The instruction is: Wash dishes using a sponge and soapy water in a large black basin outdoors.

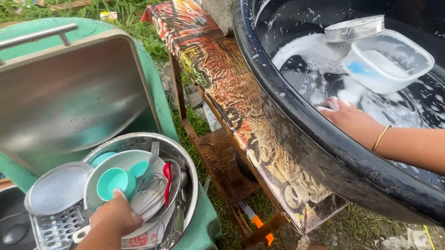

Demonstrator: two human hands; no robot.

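My left hand (pixel 117 213) is curled around the rim of a white bowl (pixel 130 181) that holds a small teal cup (pixel 111 182), a wire whisk (pixel 151 187) and a red-handled utensil (pixel 167 182), all stacked in a steel basin (pixel 181 150) on the green bench (pixel 200 235). My right hand (pixel 349 119) lies flat and unclenched in the soapy water of the big black tub (pixel 300 148), just beside a clear plastic container (pixel 387 60) and a round metal tin (pixel 354 28).

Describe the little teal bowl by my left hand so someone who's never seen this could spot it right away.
Start at the big steel basin of dishes on the green stand, left of the black tub. The left hand reaches in; just above its fingertips sits the small teal bowl, nested in a larger pale bowl. It is the smallest, brightest round dish among metal utensils.
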